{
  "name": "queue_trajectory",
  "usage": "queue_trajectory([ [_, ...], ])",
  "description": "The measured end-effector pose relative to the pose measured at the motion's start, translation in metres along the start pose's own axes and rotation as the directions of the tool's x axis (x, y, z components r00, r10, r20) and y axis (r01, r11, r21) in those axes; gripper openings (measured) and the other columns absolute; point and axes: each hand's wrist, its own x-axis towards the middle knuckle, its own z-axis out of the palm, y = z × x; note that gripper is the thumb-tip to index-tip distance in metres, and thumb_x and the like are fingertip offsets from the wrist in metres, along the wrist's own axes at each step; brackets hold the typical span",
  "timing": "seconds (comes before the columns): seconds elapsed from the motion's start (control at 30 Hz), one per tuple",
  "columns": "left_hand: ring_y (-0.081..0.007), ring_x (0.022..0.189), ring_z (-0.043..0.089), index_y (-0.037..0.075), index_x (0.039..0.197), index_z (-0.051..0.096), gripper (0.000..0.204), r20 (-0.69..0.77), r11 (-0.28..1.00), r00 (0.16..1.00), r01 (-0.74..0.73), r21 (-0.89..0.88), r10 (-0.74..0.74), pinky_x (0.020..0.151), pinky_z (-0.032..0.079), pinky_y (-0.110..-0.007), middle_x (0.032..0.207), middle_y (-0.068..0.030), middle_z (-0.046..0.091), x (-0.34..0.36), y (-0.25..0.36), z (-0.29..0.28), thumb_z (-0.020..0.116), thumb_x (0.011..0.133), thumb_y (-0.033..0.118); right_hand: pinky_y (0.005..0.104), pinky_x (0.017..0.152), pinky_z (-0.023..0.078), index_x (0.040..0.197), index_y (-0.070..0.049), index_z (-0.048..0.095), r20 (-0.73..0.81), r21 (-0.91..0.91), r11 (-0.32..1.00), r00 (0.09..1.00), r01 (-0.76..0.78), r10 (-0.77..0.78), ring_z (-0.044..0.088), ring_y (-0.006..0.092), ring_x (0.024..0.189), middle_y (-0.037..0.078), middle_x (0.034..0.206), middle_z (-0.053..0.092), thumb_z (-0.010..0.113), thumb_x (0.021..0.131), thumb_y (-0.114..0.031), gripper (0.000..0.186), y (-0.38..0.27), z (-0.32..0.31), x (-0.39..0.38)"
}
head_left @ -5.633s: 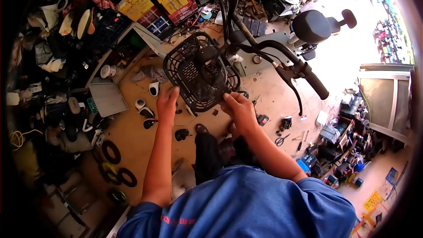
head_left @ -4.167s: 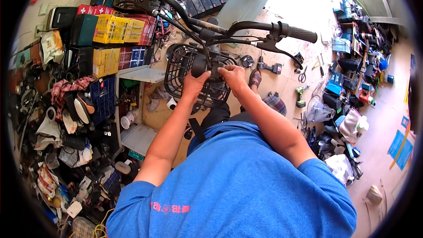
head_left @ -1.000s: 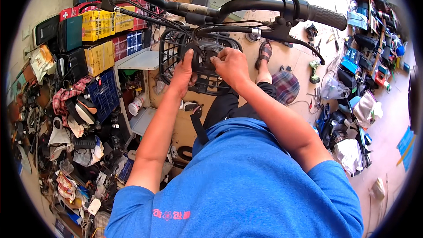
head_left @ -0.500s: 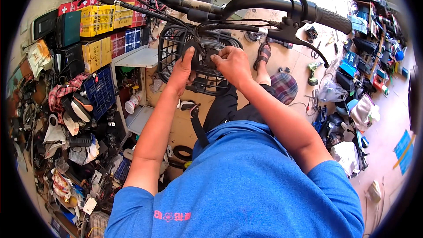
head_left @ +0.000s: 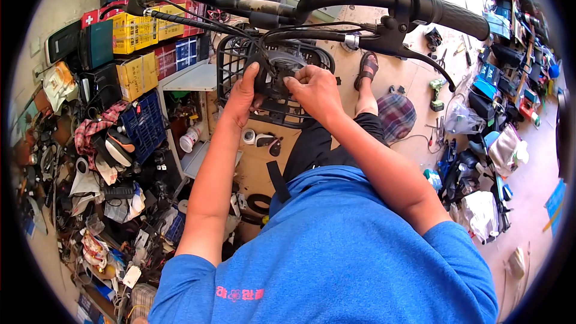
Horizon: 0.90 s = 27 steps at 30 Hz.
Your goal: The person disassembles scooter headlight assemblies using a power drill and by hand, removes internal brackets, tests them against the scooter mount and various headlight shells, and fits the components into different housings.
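A black handlebar [head_left: 336, 5] with a brake lever [head_left: 429, 66] and cables spans the top, above a black wire basket [head_left: 231, 66]. Between my hands, in front of the basket, is a dark rounded housing [head_left: 273, 84] with a greyish upper part; its exact kind is unclear. My left hand [head_left: 242, 93] grips this housing from the left, thumb up and fingers partly hidden behind it. Fingers curled into a pinch, my right hand [head_left: 315, 91] is at the housing's right side; whatever small piece lies in the pinch is hidden.
Yellow boxes [head_left: 135, 31] and a blue crate [head_left: 143, 126] stack up on the left beside a grey shelf [head_left: 192, 79]. On the floor at right lie a green cordless drill [head_left: 437, 95], a plaid round cushion [head_left: 397, 117] and piled bags and parts.
The view has shifted slightly, so the handlebar and surroundings appear displaced. Both hands stay at the dark housing, with little visible change in their grip.
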Motion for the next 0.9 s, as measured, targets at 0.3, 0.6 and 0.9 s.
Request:
queue_trajectory([
  [0.3, -0.0067, 0.049, 0.047, 0.014, 0.091, 0.07, 0.062, -0.121, 0.991, 0.992, -0.015, 0.129, 0.031, 0.046, 0.028, -0.025, 0.065, 0.0045, 0.059, -0.015, 0.026, 0.021, 0.066, 0.088, 0.076, 0.0276, 0.062, 0.056, 0.097, 0.005, 0.072, 0.109, 0.304, 0.941, 0.987, -0.15, 0.122, 0.073, 0.0128, 0.066, 0.01, 0.076, 0.076, 0.078, 0.092, -0.019, 0.025, 0.021, -0.011, 0.002],
  [0.6, -0.0062, 0.051, 0.047, 0.011, 0.099, 0.073, 0.063, -0.129, 0.992, 0.988, -0.077, 0.1, 0.089, 0.048, 0.031, -0.025, 0.069, 0.0045, 0.061, -0.024, 0.035, 0.033, 0.066, 0.09, 0.074, 0.0233, 0.061, 0.054, 0.101, 0.004, 0.068, 0.276, 0.471, 0.844, 0.952, -0.256, 0.135, 0.068, 0.0109, 0.068, 0.007, 0.08, 0.072, 0.074, 0.099, -0.014, 0.019, 0.024, -0.022, 0.01],
  [0.9, -0.0128, 0.093, 0.066, 0.0, 0.124, 0.07, 0.063, -0.084, 0.998, 0.995, -0.046, 0.051, 0.05, 0.085, 0.053, -0.03, 0.105, -0.0053, 0.073, -0.025, 0.032, 0.025, 0.065, 0.098, 0.058, 0.0232, 0.059, 0.055, 0.096, 0.005, 0.069, 0.246, 0.451, 0.862, 0.961, -0.232, 0.13, 0.069, 0.0106, 0.065, 0.007, 0.077, 0.072, 0.076, 0.097, -0.012, 0.019, 0.018, -0.022, 0.008],
])
